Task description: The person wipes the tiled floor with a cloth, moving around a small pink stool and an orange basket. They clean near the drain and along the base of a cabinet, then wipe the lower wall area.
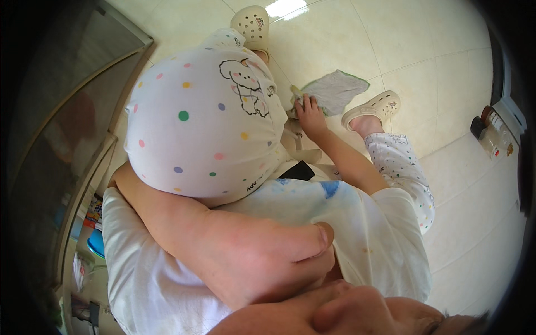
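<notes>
My right hand (310,115) reaches down to the floor, its fingers curled over the bunched near end of a grey cloth (337,92) with green edging. The rest of the cloth lies spread on the tiles between my two feet. My left arm is bent around a raised knee in white dotted trousers (197,121). My left hand (293,255) is folded close to my chin, thumb tucked against it, with no object visible in it; some of its fingers are hidden.
Beige clogs (252,27) (374,109) stand on pale floor tiles. A beige plastic piece (307,155) and a black item (298,171) show below my lap. At left stand a glass-fronted cabinet (63,109) and shelf items, including a blue bowl (96,243). Clear containers (498,134) are at right.
</notes>
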Tool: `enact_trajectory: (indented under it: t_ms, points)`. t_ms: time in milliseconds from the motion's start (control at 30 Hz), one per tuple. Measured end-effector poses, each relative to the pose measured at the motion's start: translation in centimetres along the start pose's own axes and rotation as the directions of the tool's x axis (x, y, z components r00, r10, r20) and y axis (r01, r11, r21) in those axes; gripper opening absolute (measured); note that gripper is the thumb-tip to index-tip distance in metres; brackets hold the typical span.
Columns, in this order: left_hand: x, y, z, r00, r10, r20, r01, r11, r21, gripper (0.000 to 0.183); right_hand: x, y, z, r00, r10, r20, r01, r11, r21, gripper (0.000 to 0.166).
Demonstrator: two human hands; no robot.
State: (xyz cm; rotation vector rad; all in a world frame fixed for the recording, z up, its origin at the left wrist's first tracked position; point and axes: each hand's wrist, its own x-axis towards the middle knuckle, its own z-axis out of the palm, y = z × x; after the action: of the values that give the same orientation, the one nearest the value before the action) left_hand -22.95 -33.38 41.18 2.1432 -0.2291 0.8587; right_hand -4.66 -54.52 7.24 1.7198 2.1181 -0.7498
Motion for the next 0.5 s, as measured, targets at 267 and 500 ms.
enact_trajectory:
  t_ms: [267, 500]
  points:
    - [0.6, 0.0, -0.3, 0.997, 0.001, 0.080, -0.012, 0.992, 0.126, 0.014, 10.4, -0.7, -5.4, 0.986, -0.041, -0.159, 0.052, 0.997, 0.064, 0.049]
    - [0.9, -0.2, -0.9, 0.992, -0.015, 0.127, 0.004, 0.996, 0.088, 0.015, 13.3, 0.7, -8.4, 0.976, -0.055, -0.212, 0.058, 0.998, 0.009, 0.056]
